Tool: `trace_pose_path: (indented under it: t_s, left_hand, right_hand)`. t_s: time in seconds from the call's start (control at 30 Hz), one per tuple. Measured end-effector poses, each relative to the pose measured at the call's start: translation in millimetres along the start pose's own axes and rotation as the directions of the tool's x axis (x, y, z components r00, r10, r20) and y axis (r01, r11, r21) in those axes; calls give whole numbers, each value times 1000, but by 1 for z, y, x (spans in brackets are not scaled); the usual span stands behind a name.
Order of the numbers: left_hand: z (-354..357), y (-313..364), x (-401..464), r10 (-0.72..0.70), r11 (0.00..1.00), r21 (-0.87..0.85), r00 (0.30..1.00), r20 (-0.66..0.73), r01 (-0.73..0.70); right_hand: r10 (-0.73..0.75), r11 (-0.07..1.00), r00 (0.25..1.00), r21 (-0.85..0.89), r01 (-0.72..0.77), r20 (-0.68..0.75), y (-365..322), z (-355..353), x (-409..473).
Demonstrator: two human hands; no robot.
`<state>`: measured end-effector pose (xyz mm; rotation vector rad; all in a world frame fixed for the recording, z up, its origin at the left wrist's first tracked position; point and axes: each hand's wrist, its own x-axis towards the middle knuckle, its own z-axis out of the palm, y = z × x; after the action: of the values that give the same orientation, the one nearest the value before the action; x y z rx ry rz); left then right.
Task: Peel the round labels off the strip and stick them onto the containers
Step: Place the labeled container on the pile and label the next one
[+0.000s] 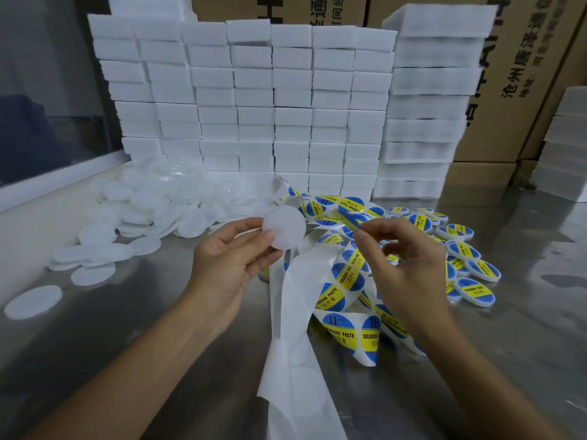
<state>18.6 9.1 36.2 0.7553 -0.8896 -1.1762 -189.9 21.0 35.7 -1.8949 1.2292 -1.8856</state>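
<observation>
Labelling station: steel table (133, 338), foam blocks (254, 100) stacked behind.
Left hand (228, 265) grips a blank container (283, 228); right hand (403, 265) pinches a label (352, 221) above the strip (341, 290).

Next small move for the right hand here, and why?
Probably lift the label clear of the strip and bring it over the blank container. The right hand pinches a label at the strip, while the left hand holds an unlabelled white container up beside it.
</observation>
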Motion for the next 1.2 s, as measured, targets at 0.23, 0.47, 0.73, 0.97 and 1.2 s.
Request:
trace_pose_path:
  t_s: [0.23,0.47,0.73,0.97,1.2]
  left_hand:
    - [5,-3,-4,-65,997,-34,997,29,66]
    - [10,-2,-8,-113,994,19,991,69,112]
    - [13,-2,-11,-114,993,47,988,100,110]
    - [14,-2,-12,-118,991,71,987,111,111]
    - [14,-1,-14,-79,993,101,989,121,67]
  right_hand:
    - [328,822,934,446,-356,140,-14,3,2]
    - [315,828,922,410,-383,225,-17,8,-3]
    - [316,848,913,356,-394,257,-18,10,-5]
    - [329,853,908,329,-404,260,-18,10,-5]
    - [333,859,909,317,-402,250,-19,10,-6]
